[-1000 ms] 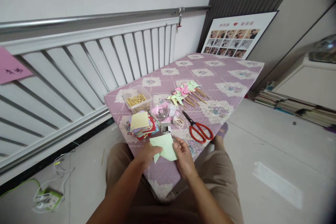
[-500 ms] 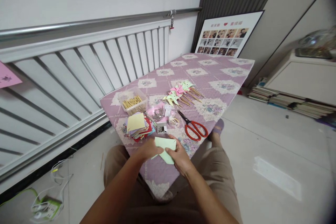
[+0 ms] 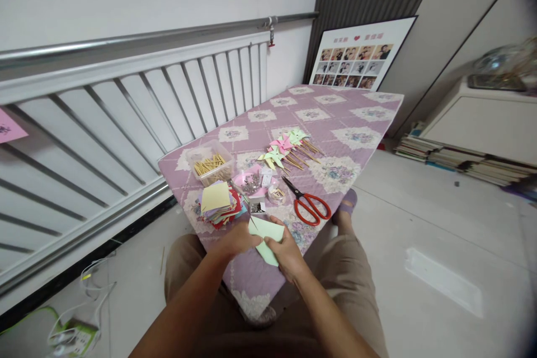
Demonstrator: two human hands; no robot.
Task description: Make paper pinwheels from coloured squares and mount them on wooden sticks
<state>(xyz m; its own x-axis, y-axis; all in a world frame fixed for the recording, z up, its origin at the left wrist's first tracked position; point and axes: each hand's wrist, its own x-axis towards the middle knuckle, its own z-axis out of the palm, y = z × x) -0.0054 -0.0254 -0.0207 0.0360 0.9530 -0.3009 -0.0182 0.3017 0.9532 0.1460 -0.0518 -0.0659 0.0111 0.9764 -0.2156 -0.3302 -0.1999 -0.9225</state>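
Two hands share one piece of green paper [image 3: 272,229] over the near corner of the table [image 3: 247,279]. Both are bent inward, thumbs on top: the left hand [image 3: 241,239] pinches the sheet at its left side, fingers mostly tucked out of sight, and the right hand [image 3: 289,250] grips the right side, thumb laid across the face and a fingertip showing past the upper edge. Neither looks open beyond the thickness of the paper. The step in hand seems to be bending or steadying the sheet, and it would go well with light, even thumb pressure, so that the paper curves without a stray crease. One thumb should hold the middle firm while the other moves, and nothing should tug at the thin dark line near the upper left corner, which may be a cut and could tear. The paper lies between the hands, touching both, its upper part standing clear of the thumbs and its lower tip hanging below them. Just beyond its top edge sits a small box [image 3: 257,206]; the scissors [image 3: 312,207] lie to the right of the right hand, apart from it, and a stack of coloured paper [image 3: 215,199] lies near the left.
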